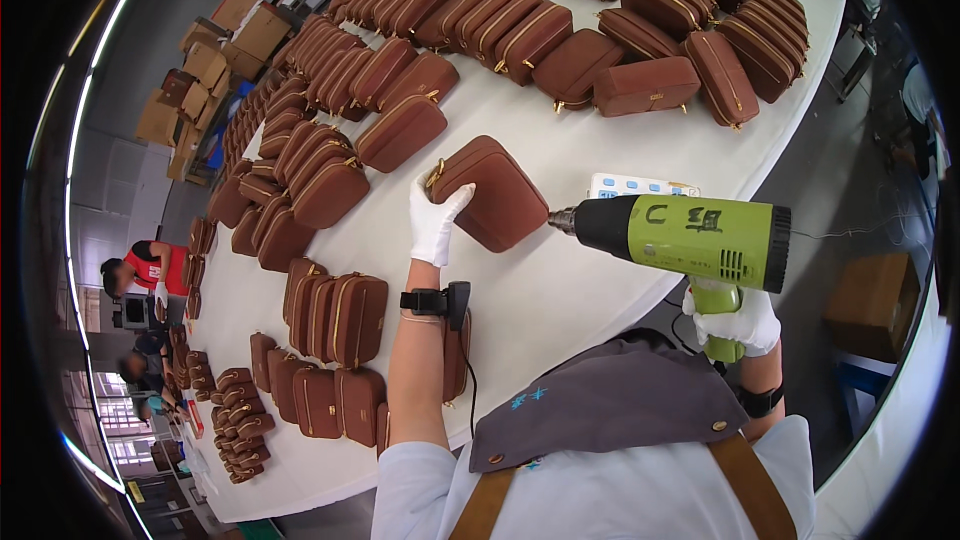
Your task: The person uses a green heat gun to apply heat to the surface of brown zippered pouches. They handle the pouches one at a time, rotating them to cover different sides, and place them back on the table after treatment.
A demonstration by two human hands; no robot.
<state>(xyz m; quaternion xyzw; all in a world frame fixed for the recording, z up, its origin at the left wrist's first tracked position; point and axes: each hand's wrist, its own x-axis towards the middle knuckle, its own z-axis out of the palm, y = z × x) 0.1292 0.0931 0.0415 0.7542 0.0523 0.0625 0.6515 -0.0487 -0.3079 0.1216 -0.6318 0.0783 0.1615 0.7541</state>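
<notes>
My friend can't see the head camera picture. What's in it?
A white-gloved left hand holds a brown, rounded-cornered, leather-look bag, and a white-gloved right hand points a green-and-black, pistol-shaped heat gun at it. Rows of similar brown bags cover much of the white table.

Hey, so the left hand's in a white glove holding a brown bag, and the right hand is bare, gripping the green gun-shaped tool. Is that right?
Not quite: the right hand isn't bare; the head view shows it gloved in white too. It does grip the green gun-shaped tool, and the white-gloved left hand holds a brown bag.
</notes>
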